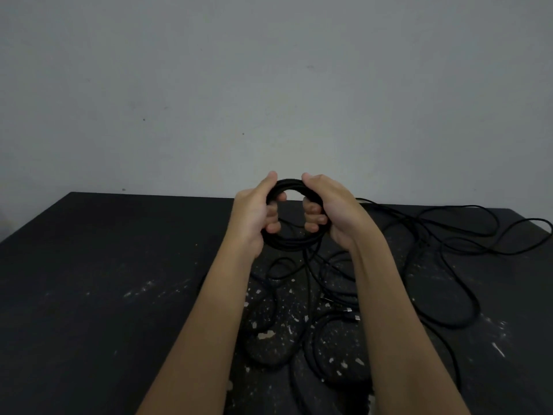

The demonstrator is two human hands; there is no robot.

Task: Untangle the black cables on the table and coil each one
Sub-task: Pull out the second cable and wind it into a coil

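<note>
We see the coil (pixel 291 239) of black cable held upright above the table (pixel 104 265), a round bundle of several loops, gripped on both sides. Left hand (pixel 254 217) clamps the coil's left edge — thumb on the outer rim at top, fingers (pixel 273 227) curled through the centre opening. Right hand (pixel 332 214) mirrors it on the right edge, fingers hooked inward, thumb over the top. A strand drops from the coil's lower edge to the loose cables (pixel 449 265) — tangled loops spread on the table below and to the right. The black tabletop is speckled with pale flecks; grey wall (pixel 269 85) behind.
</note>
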